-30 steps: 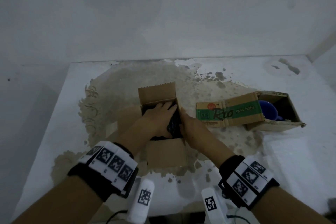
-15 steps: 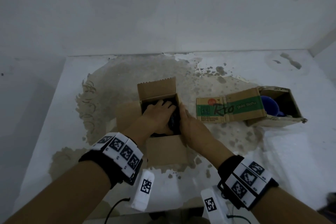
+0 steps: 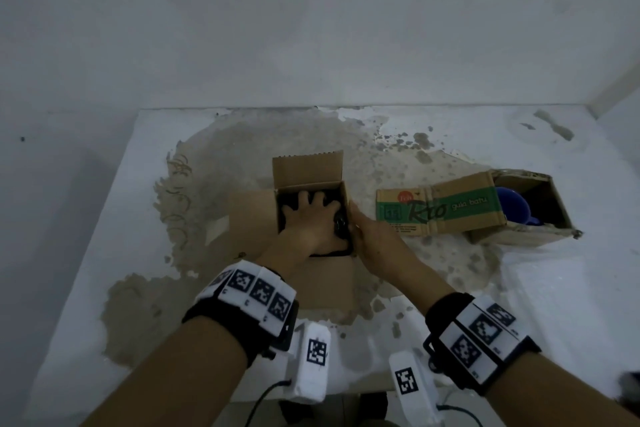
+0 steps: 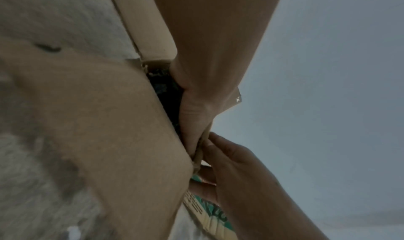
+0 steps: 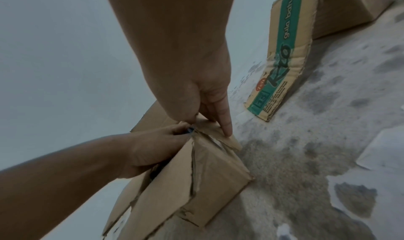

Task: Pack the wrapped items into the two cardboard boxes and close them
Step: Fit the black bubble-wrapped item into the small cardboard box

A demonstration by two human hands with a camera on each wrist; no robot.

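Note:
A small open cardboard box (image 3: pixel 306 170) stands mid-table with its flaps spread. A dark wrapped item (image 3: pixel 341 224) lies inside it. My left hand (image 3: pixel 311 215) is in the box with its fingers spread flat, pressing down on the item. My right hand (image 3: pixel 360 229) pinches the box's right wall, thumb at the rim and fingers outside on the folded-down flap (image 5: pixel 227 140). In the left wrist view the dark item (image 4: pixel 168 91) shows beside my left palm. A second cardboard box (image 3: pixel 540 198) to the right holds a blue cup (image 3: pixel 512 206).
The second box's long green-printed flap (image 3: pixel 440 210) lies flat between the two boxes. The table top (image 3: pixel 554 288) is white with a large worn brown patch. A wall rises right behind the table's far edge.
My left hand has pushed a little further toward the back of the small box and spread its fingers. The right hand has stayed at the right wall.

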